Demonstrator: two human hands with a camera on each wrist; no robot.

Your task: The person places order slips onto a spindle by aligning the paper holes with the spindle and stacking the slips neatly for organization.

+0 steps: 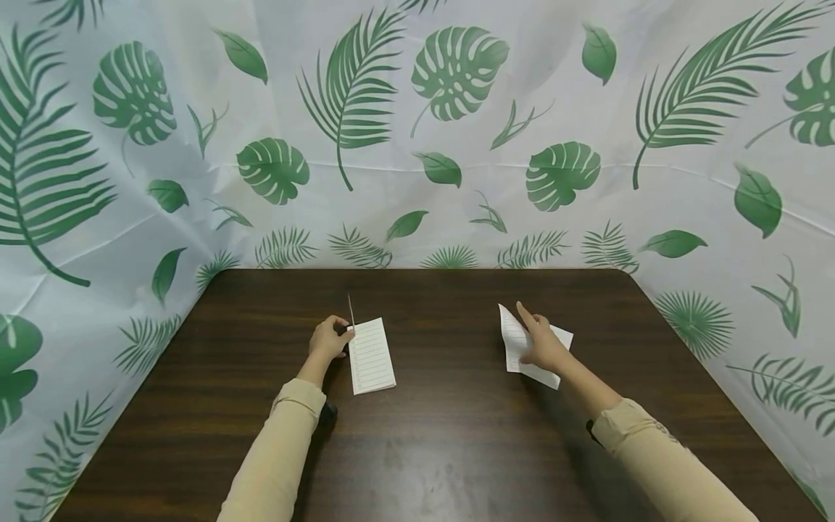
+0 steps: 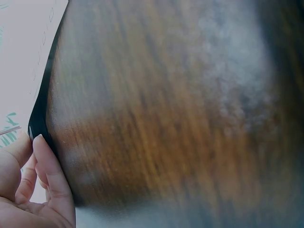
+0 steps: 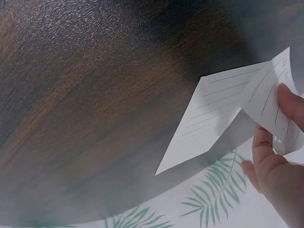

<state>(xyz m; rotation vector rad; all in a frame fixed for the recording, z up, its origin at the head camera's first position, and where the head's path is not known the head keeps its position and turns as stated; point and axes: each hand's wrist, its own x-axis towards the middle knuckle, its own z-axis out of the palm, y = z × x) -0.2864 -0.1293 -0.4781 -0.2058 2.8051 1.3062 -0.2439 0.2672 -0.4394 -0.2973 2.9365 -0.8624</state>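
Observation:
On the left side of the table, a white lined notepad [image 1: 372,357] lies with my left hand [image 1: 329,338] at its far left corner. The left wrist view shows the thumb and a finger of that hand pinching the pad's edge [image 2: 33,111], along which a black strip [image 2: 42,114] runs. A thin upright sliver [image 1: 351,312] rises beside the fingers. Over on the right, my right hand [image 1: 544,346] pinches a lined white sheet [image 3: 213,107] between thumb and fingers. The sheet is creased, one part bent up, and small checkboxes show near its edge.
The dark wood-grain table [image 1: 450,435] has rounded far corners. A white curtain [image 1: 496,239] printed with green leaves hangs behind it and along both sides. Bare tabletop lies between the notepad and the sheet.

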